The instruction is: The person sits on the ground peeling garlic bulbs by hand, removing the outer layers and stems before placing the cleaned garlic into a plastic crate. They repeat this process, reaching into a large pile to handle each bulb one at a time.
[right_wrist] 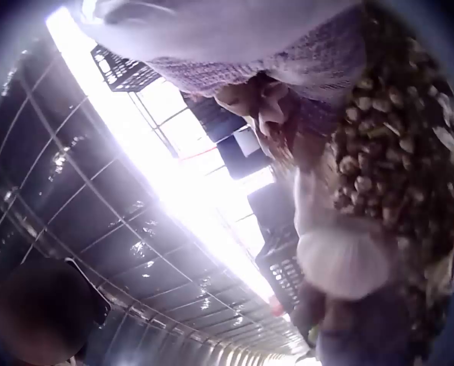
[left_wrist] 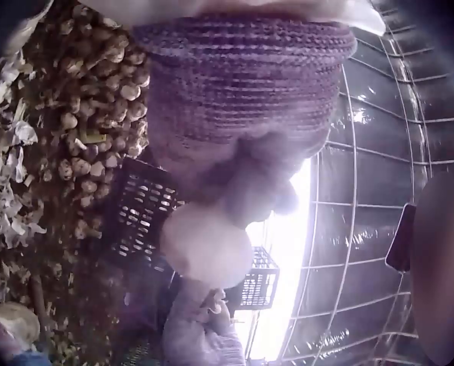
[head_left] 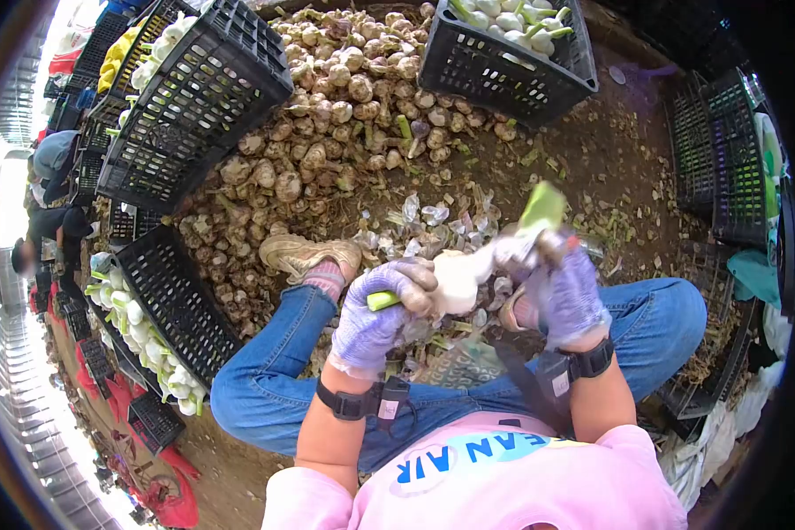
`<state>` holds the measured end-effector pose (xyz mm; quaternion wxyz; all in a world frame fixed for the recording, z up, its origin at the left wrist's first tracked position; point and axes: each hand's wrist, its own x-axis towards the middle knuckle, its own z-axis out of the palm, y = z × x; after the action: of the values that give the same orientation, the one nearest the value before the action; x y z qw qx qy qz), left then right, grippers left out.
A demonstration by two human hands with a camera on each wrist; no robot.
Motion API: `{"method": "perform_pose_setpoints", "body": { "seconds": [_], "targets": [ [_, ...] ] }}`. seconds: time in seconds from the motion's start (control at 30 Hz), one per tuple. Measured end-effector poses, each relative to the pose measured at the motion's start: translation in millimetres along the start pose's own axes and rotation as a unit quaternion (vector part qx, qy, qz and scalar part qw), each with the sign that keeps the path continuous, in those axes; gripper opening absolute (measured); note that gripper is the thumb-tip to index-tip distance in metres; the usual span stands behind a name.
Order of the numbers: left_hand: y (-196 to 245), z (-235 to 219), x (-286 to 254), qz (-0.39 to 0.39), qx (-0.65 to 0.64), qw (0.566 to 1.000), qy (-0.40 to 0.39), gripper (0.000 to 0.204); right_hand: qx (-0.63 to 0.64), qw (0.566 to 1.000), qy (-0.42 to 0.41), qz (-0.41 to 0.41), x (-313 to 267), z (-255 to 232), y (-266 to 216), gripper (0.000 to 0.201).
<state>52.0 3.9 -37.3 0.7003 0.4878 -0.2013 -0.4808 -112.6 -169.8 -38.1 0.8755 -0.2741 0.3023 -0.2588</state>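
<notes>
Both hands wear purple knitted gloves with bare-looking fingertips. In the head view the left hand (head_left: 380, 309) curls round one end of a white garlic bulb (head_left: 458, 281), with a short green stem piece (head_left: 382, 300) showing at its palm. The right hand (head_left: 564, 283) grips the other side, blurred, below a pale green stem end (head_left: 543, 206). The bulb also shows in the left wrist view (left_wrist: 206, 248), under the left hand (left_wrist: 242, 114), and in the right wrist view (right_wrist: 343, 259), its stalk running up to the right hand (right_wrist: 288, 91).
A heap of unpeeled garlic (head_left: 327, 115) lies ahead. Black crates with white bulbs stand at the left (head_left: 199, 97) and back right (head_left: 512, 75); stacked crates (head_left: 724, 159) stand far right. Loose peelings (head_left: 433, 221) litter the ground between the person's bent legs.
</notes>
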Motion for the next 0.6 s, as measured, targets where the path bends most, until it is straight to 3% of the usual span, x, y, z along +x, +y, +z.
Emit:
{"method": "perform_pose_setpoints", "body": {
  "seconds": [0.03, 0.1, 0.13, 0.17, 0.2, 0.23, 0.3, 0.33, 0.37, 0.4, 0.43, 0.53, 0.6],
  "targets": [
    [-2, -1, -2, -0.001, 0.000, 1.000, 0.001, 0.013, -0.020, 0.997, 0.043, -0.066, 3, 4, -8, 0.033],
    [-4, 4, -2, 0.012, -0.166, 0.986, 0.011, 0.014, 0.147, 0.978, -0.011, -0.146, 9, -3, -22, 0.038],
    [-4, 11, -5, -0.011, -0.199, 0.972, 0.123, 0.026, 0.148, 0.978, -0.010, -0.144, 7, -1, -26, 0.038],
    [-7, 9, 1, 0.002, -0.226, 0.966, 0.127, 0.041, 0.022, 0.964, 0.101, -0.247, 1, 8, -33, 0.042],
    [-11, 9, 3, -0.006, -0.276, 0.947, 0.166, 0.043, -0.106, 0.911, 0.207, -0.341, -2, 16, -39, 0.045],
    [-13, 9, 4, -0.014, -0.324, 0.924, 0.205, 0.046, -0.105, 0.911, 0.207, -0.340, -4, 25, -41, 0.045],
    [-15, 9, 6, -0.038, -0.330, 0.919, 0.212, 0.043, -0.041, 0.965, -0.067, -0.249, -5, 39, -42, 0.047],
    [-18, 11, 8, -0.046, -0.332, 0.916, 0.222, 0.043, -0.329, 0.908, -0.020, -0.258, -5, 14, -17, 0.051],
    [-22, 11, 10, -0.053, -0.333, 0.912, 0.231, 0.043, -0.461, 0.855, -0.056, -0.232, -8, 15, -12, 0.055],
    [-29, 13, 12, -0.059, -0.332, 0.911, 0.239, 0.043, -0.477, 0.856, -0.074, -0.184, -9, 13, -1, 0.057],
    [-32, 16, 11, -0.060, -0.331, 0.911, 0.240, 0.043, -0.547, 0.790, -0.099, -0.258, -4, 13, 9, 0.056],
    [-35, 26, 10, -0.121, -0.273, 0.939, 0.173, 0.053, -0.547, 0.773, -0.098, -0.306, -3, 15, 25, 0.048],
    [-34, 26, 12, -0.125, -0.255, 0.946, 0.154, 0.054, -0.459, 0.846, -0.119, -0.242, 0, 8, 26, 0.031]
  ]
}}
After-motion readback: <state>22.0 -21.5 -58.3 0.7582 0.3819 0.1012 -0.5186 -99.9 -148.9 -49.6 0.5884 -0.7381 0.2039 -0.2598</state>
